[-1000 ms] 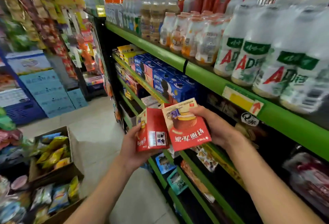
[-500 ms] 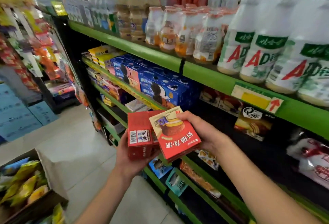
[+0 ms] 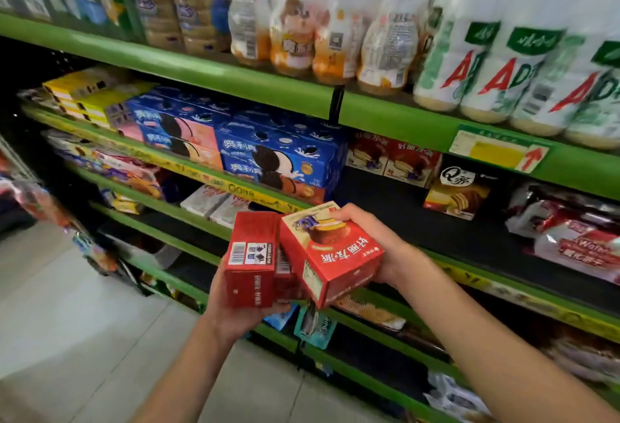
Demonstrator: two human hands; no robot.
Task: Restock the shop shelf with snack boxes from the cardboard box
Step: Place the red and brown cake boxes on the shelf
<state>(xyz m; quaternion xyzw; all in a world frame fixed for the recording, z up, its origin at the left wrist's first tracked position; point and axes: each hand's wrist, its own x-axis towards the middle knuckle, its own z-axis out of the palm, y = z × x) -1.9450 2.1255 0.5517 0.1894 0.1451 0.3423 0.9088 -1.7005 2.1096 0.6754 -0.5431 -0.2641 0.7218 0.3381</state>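
Observation:
My left hand [image 3: 231, 315] grips a red snack box [image 3: 250, 259] from below, its barcode side up. Touching it on the right, my right hand [image 3: 372, 238] holds a second red snack box [image 3: 330, 253] with a cake picture, tilted. Both boxes hover in front of the green shelf [image 3: 469, 244], level with its dark, partly bare middle board. Two matching red boxes [image 3: 392, 160] stand at the back of that board. The cardboard box is out of view.
Blue cookie boxes [image 3: 278, 157] sit left of the bare spot, a Q-labelled cake box [image 3: 458, 194] and wrapped red-and-white packs [image 3: 570, 234] on its right. Bottles [image 3: 335, 29] fill the top shelf. Lower shelves hold more snacks. Grey floor tiles [image 3: 84, 322] lie at the left.
My view has swung right and closer to the shelf; the cardboard box on the floor has left the frame. Both hands still hold their red boxes, now nearer the middle board.

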